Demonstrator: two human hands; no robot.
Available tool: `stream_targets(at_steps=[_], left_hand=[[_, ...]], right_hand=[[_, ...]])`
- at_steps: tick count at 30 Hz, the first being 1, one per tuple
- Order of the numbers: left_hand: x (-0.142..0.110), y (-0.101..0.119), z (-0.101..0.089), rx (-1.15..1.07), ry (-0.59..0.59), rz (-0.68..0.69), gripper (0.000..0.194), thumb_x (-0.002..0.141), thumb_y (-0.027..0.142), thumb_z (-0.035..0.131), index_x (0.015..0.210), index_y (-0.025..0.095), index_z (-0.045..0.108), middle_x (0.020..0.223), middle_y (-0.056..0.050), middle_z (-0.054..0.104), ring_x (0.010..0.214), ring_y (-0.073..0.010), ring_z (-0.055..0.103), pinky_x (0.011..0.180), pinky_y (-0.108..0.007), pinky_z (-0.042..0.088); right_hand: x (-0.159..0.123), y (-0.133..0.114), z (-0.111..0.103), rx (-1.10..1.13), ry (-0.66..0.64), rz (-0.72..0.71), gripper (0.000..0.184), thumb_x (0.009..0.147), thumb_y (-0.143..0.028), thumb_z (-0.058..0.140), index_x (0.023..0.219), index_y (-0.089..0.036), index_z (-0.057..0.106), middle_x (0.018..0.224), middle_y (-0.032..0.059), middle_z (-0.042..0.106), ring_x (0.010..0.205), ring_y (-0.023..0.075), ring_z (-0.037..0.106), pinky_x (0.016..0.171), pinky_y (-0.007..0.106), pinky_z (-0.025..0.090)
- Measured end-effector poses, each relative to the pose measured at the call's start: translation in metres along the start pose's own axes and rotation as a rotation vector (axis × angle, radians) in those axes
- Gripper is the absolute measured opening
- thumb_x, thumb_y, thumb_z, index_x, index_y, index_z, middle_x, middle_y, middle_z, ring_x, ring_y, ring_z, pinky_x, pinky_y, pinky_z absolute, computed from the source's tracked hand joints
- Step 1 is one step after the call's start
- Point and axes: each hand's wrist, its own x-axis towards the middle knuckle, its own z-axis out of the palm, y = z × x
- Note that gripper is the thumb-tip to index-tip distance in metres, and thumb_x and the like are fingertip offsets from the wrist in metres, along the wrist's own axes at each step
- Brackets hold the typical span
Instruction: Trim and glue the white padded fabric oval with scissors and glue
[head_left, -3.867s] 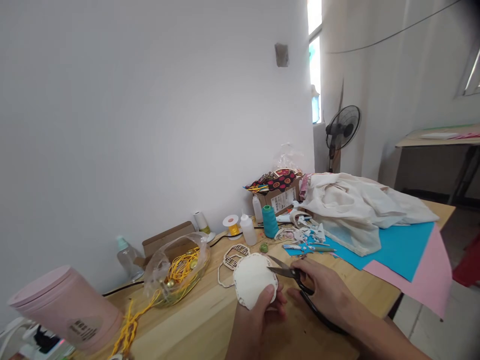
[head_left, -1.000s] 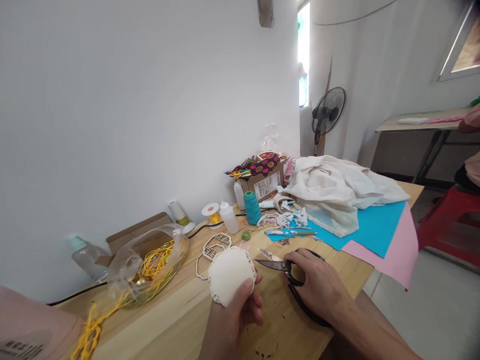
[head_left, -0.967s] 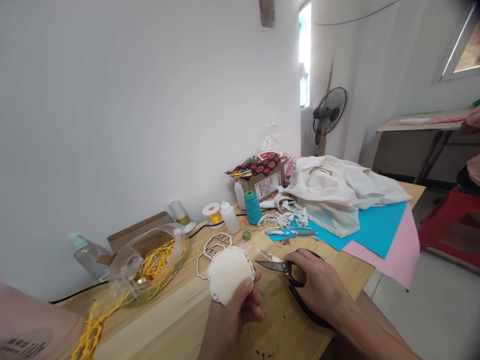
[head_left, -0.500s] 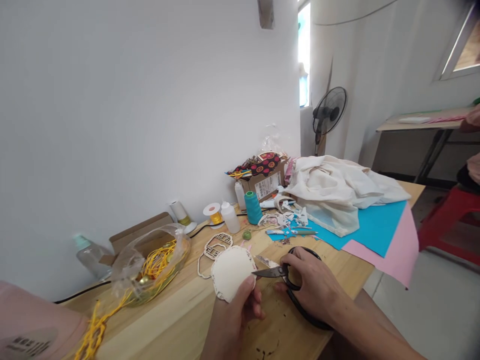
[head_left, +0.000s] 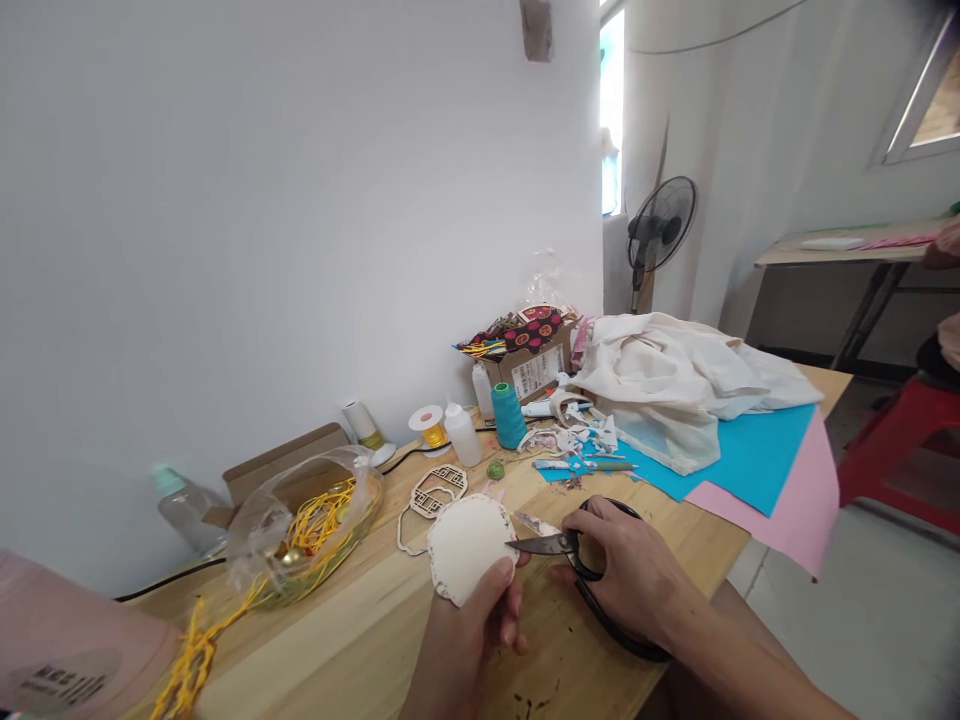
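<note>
Between the thumb and fingers of my left hand [head_left: 491, 605] is a cream, roundish piece [head_left: 469, 548] with a scalloped, patterned rim. My right hand [head_left: 626, 555] grips black-handled scissors [head_left: 540, 545], fingers wrapped round the loops. The blade tips lie at the right edge of the cream piece. Whether the blades are touching it I cannot tell. Just behind the piece, thin wooden lattice frames [head_left: 439, 490] lie on the table.
Beyond my hands stand a teal thread cone [head_left: 509, 415], a white squeeze bottle [head_left: 463, 435] and a yellow spool [head_left: 431, 430]. Paper scraps [head_left: 574, 437] and white cloth [head_left: 660, 375] lie right of them. Yellow cords [head_left: 319, 525] fill a plastic bag at left. A pink container [head_left: 75, 640] stands front left.
The cream piece has shifted very slightly right along with my left hand. The scissors stay at its right edge, almost unmoved. The whole view has shifted a little.
</note>
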Motion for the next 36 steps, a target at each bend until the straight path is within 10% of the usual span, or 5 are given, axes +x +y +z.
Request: stream_targets(at_steps=[36], left_hand=[[0.001, -0.007, -0.004, 0.076, -0.032, 0.007, 0.025, 0.065, 0.036, 0.063, 0.071, 0.012, 0.062, 0.042, 0.006, 0.047, 0.03, -0.0033, 0.033, 0.033, -0.02, 0.041]], right_hand=[[0.0, 0.0, 0.0, -0.058, 0.049, 0.018, 0.014, 0.071, -0.032, 0.054, 0.084, -0.025, 0.057, 0.081, 0.0011, 0.052, 0.072, 0.0168, 0.053, 0.059, 0.027, 0.037]])
